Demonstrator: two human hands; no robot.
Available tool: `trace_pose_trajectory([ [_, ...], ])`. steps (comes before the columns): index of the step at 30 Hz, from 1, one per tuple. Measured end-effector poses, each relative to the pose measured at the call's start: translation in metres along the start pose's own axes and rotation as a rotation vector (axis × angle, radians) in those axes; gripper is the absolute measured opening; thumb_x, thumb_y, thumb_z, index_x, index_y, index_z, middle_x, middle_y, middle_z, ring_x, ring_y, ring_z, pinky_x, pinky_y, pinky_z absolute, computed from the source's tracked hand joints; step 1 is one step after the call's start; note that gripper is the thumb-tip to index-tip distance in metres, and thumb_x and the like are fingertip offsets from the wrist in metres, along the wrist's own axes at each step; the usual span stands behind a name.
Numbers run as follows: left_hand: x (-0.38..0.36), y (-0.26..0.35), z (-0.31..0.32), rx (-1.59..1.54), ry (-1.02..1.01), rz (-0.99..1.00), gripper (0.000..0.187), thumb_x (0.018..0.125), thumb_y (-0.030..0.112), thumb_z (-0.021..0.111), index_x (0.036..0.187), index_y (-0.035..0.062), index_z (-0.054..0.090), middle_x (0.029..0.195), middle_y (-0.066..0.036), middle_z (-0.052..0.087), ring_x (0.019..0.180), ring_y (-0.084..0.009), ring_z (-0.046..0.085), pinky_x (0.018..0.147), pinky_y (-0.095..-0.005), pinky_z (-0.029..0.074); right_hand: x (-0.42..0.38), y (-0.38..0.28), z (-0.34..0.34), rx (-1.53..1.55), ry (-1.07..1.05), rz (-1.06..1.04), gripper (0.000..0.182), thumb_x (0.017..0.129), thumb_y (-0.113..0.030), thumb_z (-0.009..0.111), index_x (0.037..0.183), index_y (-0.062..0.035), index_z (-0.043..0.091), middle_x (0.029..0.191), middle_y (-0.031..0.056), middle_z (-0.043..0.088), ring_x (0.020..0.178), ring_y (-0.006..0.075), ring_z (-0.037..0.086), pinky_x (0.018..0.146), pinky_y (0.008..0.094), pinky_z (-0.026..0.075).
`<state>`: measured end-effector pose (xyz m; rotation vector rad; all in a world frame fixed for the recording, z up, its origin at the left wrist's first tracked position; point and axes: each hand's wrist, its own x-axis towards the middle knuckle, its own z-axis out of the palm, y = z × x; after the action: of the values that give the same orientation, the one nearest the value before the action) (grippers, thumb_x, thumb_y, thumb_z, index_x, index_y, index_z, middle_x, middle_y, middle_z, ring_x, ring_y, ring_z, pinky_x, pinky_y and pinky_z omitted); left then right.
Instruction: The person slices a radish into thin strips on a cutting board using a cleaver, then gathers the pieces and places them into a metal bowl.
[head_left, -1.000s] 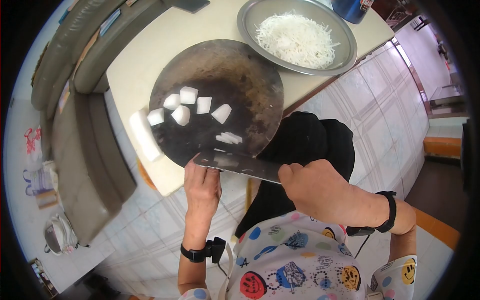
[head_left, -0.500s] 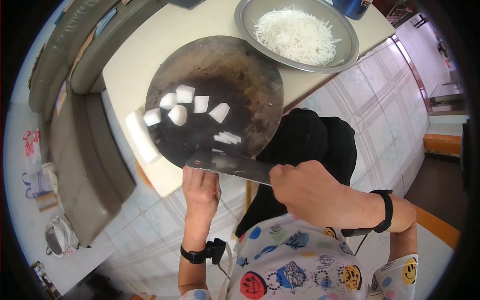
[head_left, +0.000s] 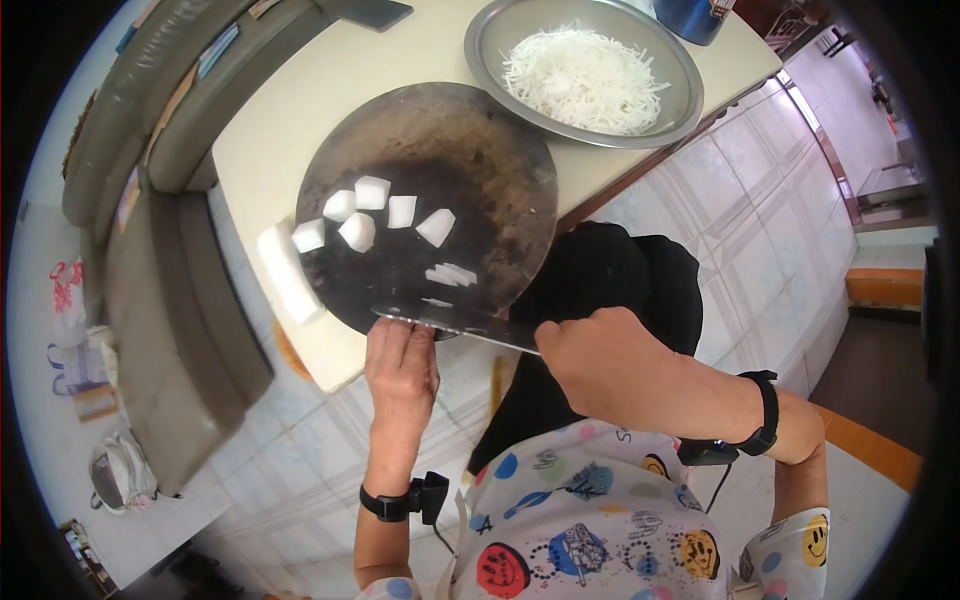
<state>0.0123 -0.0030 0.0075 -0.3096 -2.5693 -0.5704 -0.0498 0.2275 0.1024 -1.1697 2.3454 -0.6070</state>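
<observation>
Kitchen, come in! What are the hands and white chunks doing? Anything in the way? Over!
Right hand gripping knife. Left hand close by its far end. Six white chunks on round board. Maybe in the way: left fingers.

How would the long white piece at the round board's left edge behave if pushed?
The long white piece looks thick and straight, probably stiff. Its smooth surface may be slippery. Lying lengthwise, it seems unlikely to tip.

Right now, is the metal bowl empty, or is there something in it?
Not empty: white shreds are heaped in the metal bowl, with its bare wall showing around them.
</observation>
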Motion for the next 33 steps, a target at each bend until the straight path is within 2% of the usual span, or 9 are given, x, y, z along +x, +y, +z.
trace_pose_trajectory([
  [4, 0.000, -0.001, -0.003, -0.001, -0.014, 0.004, 0.018, 0.067, -0.012, 0.067, 0.084, -0.0072, 0.065, 0.092, -0.017, 0.062, 0.086, -0.0352, 0.060, 0.073, -0.0411, 0.051, -0.005, -0.002, -0.004, -0.025, 0.011, -0.026, 0.009, 0.067, 0.002, 0.062, 0.072, 0.0082, 0.058, 0.065, 0.0209, 0.060, 0.061, 0.0345, 0.065, 0.052, 0.0396, 0.049],
  [10, 0.002, -0.001, -0.002, -0.018, -0.015, 0.023, 0.020, 0.068, -0.012, 0.066, 0.087, -0.0072, 0.065, 0.096, -0.017, 0.063, 0.083, -0.0346, 0.059, 0.070, -0.0413, 0.050, -0.010, -0.001, -0.006, -0.043, -0.017, -0.026, 0.014, 0.068, 0.001, 0.062, 0.077, 0.0097, 0.056, 0.065, 0.0210, 0.060, 0.060, 0.0338, 0.065, 0.051, 0.0376, 0.049],
  [12, 0.001, -0.001, -0.002, -0.018, -0.013, 0.020, 0.019, 0.069, -0.013, 0.065, 0.087, -0.0076, 0.065, 0.098, -0.018, 0.063, 0.084, -0.0349, 0.059, 0.071, -0.0413, 0.050, -0.011, -0.001, -0.005, -0.056, -0.061, 0.011, 0.012, 0.070, 0.003, 0.059, 0.079, 0.0052, 0.051, 0.067, 0.0186, 0.058, 0.059, 0.0336, 0.061, 0.053, 0.0387, 0.046],
  [16, 0.001, 0.000, -0.004, -0.013, -0.032, 0.005, 0.018, 0.070, -0.013, 0.065, 0.088, -0.0080, 0.065, 0.100, -0.018, 0.063, 0.084, -0.0351, 0.059, 0.071, -0.0413, 0.050, -0.010, 0.000, -0.004, -0.049, -0.049, 0.008, 0.013, 0.069, 0.003, 0.059, 0.079, 0.0054, 0.051, 0.067, 0.0186, 0.058, 0.059, 0.0333, 0.061, 0.052, 0.0385, 0.046],
  [18, 0.001, 0.001, -0.004, -0.015, -0.037, -0.001, 0.018, 0.070, -0.013, 0.065, 0.088, -0.0081, 0.065, 0.100, -0.018, 0.063, 0.085, -0.0354, 0.060, 0.072, -0.0414, 0.050, -0.008, 0.000, -0.007, -0.080, -0.031, -0.031, 0.014, 0.069, 0.001, 0.062, 0.078, 0.0101, 0.056, 0.064, 0.0192, 0.060, 0.060, 0.0309, 0.065, 0.051, 0.0355, 0.049],
  [25, 0.000, -0.001, -0.005, -0.026, -0.046, 0.001, 0.020, 0.068, -0.013, 0.065, 0.087, -0.0076, 0.065, 0.095, -0.018, 0.062, 0.084, -0.0351, 0.059, 0.071, -0.0409, 0.050, -0.003, -0.001, -0.010, -0.018, -0.057, -0.051, 0.007, 0.068, 0.001, 0.063, 0.071, 0.0068, 0.060, 0.073, 0.0198, 0.062, 0.064, 0.0318, 0.066, 0.052, 0.0375, 0.049],
  [28, 0.001, 0.000, -0.005, -0.012, -0.052, 0.012, 0.020, 0.068, -0.013, 0.065, 0.087, -0.0076, 0.066, 0.093, -0.018, 0.062, 0.083, -0.0347, 0.059, 0.070, -0.0406, 0.050, 0.004, 0.000, 0.004, -0.058, -0.005, -0.074, 0.014, 0.065, 0.001, 0.063, 0.076, 0.0066, 0.055, 0.067, 0.0169, 0.059, 0.060, 0.0315, 0.063, 0.053, 0.0367, 0.049],
  [30, 0.003, 0.003, -0.006, -0.010, -0.050, 0.008, 0.020, 0.067, -0.013, 0.066, 0.087, -0.0076, 0.066, 0.094, -0.018, 0.063, 0.084, -0.0351, 0.060, 0.071, -0.0407, 0.050, 0.009, -0.004, 0.008, -0.026, 0.091, -0.162, 0.012, 0.064, -0.001, 0.064, 0.072, 0.0053, 0.057, 0.068, 0.0165, 0.059, 0.062, 0.0308, 0.064, 0.053, 0.0362, 0.050],
  [33, 0.002, 0.002, -0.005, -0.017, -0.030, -0.007, 0.020, 0.067, -0.012, 0.067, 0.087, -0.0077, 0.066, 0.094, -0.018, 0.063, 0.085, -0.0358, 0.061, 0.073, -0.0404, 0.051, 0.014, -0.009, 0.013, -0.059, 0.099, -0.144, 0.009, 0.065, 0.000, 0.064, 0.069, 0.0043, 0.058, 0.069, 0.0168, 0.058, 0.063, 0.0308, 0.064, 0.052, 0.0362, 0.049],
])
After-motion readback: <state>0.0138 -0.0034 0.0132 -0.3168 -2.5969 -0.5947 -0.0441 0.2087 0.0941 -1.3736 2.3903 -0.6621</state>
